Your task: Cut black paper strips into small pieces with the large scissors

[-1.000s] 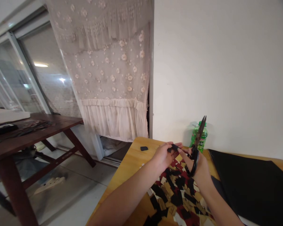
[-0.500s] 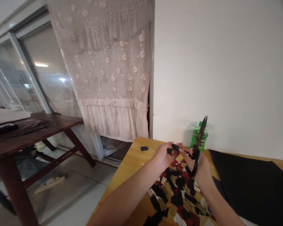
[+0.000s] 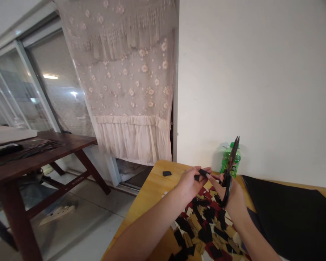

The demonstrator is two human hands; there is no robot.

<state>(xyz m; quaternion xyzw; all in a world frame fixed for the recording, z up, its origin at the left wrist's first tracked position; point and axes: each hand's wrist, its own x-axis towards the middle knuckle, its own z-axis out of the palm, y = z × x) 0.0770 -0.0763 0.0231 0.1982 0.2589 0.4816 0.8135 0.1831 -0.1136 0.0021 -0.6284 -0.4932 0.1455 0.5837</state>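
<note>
A small black piece (image 3: 203, 173), perhaps paper or cloth, is pinched in my left hand (image 3: 189, 184) above the wooden table. My right hand (image 3: 235, 197) has a pair of scissors (image 3: 233, 156) hooked on it, blades together and pointing up. The thumb and fingertips of that same hand also touch the black piece. Under both hands lies a heap of small cut scraps (image 3: 205, 232) in black, tan, dark red and white. One lone black scrap (image 3: 166, 173) rests near the table's far left corner.
Behind my right hand stands a green bottle (image 3: 225, 159) by the wall. A large black sheet (image 3: 290, 214) covers the table's right side. To the left is a dark wooden table (image 3: 70, 143) bearing dark strips; a person's shoe (image 3: 61, 214) shows beneath it.
The whole view has shifted slightly. My hands stay close together around the black piece, and the scissors remain in my right hand.
</note>
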